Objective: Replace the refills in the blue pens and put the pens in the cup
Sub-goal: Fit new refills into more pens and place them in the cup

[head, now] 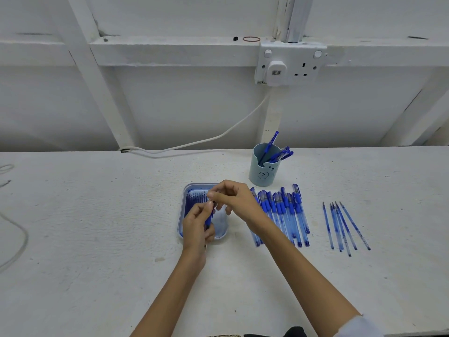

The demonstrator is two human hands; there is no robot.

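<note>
My left hand [197, 227] grips a blue pen [209, 221] upright over a blue tray [182, 215]. My right hand [234, 198] pinches the pen's top end, close against the left fingers; what it pinches is too small to make out. Several fresh blue refills [196, 201] lie in the tray behind my hands. A row of several blue pens [284, 212] lies on the table to the right of the tray. Several loose refills [342, 227] lie farther right. A pale blue cup [262, 171] holding several pens stands behind the pen row.
The white table [97, 239] runs to a white wall. A wall socket [289, 64] holds a plug whose white cable [194, 142] trails down to the table's back edge. Thin wires [17, 229] lie at the far left.
</note>
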